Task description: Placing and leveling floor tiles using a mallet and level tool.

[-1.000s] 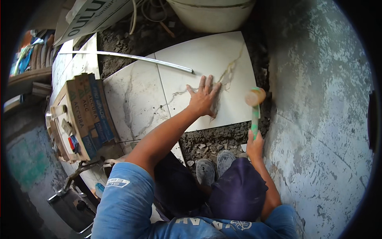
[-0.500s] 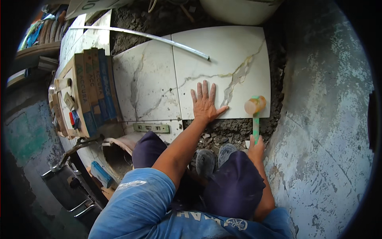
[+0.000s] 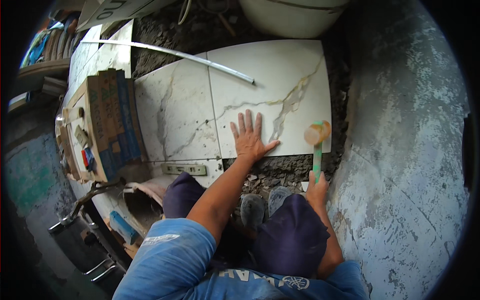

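Note:
My left hand [image 3: 250, 143] lies flat, fingers spread, on a large white marble-patterned floor tile [image 3: 265, 65] near its front edge. In my right hand [image 3: 317, 188] is the green handle of a mallet [image 3: 317, 133] with a pale orange head. The mallet head is over the tile's front right corner; I cannot tell whether it touches. A second marbled tile [image 3: 150, 100] adjoins on the left, with a thin joint between them. Across both tiles lies a long metal bar [image 3: 175, 53].
A spirit level [image 3: 184, 169] rests on tile at front left. Cardboard tile boxes [image 3: 107, 120] stand at left, holding small tools. An open bucket [image 3: 142, 202] is by my left knee. Dark rubble [image 3: 280, 167] borders the tile. A pale tub [image 3: 295, 20] stands behind; a peeling wall [image 3: 400, 175] rises at right.
The whole view has shifted slightly. My left hand keeps its place on the tile, while the mallet has moved slightly rightward relative to the tile, still over the front right corner.

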### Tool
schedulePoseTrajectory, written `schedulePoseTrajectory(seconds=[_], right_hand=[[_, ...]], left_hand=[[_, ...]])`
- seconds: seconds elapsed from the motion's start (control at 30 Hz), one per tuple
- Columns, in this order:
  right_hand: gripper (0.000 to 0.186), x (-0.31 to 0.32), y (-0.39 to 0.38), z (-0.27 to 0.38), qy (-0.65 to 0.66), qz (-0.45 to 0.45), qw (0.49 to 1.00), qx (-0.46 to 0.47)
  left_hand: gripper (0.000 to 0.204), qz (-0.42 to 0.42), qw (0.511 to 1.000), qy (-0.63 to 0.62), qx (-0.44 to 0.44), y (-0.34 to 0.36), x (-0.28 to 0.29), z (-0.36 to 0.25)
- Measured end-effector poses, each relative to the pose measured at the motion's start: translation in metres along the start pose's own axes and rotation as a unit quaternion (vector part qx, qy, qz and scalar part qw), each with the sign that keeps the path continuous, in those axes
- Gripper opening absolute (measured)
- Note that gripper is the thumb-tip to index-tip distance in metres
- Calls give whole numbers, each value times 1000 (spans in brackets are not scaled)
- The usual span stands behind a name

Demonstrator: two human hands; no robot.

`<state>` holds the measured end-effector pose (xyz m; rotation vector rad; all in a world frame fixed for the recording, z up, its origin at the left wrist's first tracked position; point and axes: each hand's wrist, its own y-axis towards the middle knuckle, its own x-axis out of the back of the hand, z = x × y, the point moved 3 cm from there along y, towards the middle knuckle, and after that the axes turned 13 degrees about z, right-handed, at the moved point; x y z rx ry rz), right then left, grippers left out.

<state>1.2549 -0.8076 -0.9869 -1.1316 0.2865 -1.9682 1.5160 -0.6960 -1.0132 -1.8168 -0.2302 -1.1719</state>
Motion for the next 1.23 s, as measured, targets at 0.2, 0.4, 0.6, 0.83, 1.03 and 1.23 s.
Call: schedulePoseTrajectory(seconds=[0.2, 0.4, 0.6, 0.83, 1.03, 1.23], right_hand=[[42, 4, 2, -10, 9, -18, 1000, -11], [41, 11, 4, -1, 31, -6, 999, -41], [40, 29, 39, 40, 62, -47, 996, 31], [41, 25, 42, 40, 51, -42, 997, 47], [40, 33, 42, 43, 46, -57, 996, 46], [40, 23, 45, 43, 55, -49, 996, 42]], left_hand=[[116, -10, 1000, 5, -12, 4, 1, -10], [109, -43, 999, 2, -23, 6, 1, -17], [86, -176, 964, -16, -196, 77, 47, -72], [85, -142, 972, -31, -185, 83, 48, -76], [86, -122, 976, -31, -177, 78, 51, -75], [92, -125, 978, -10, -166, 83, 45, -71]])
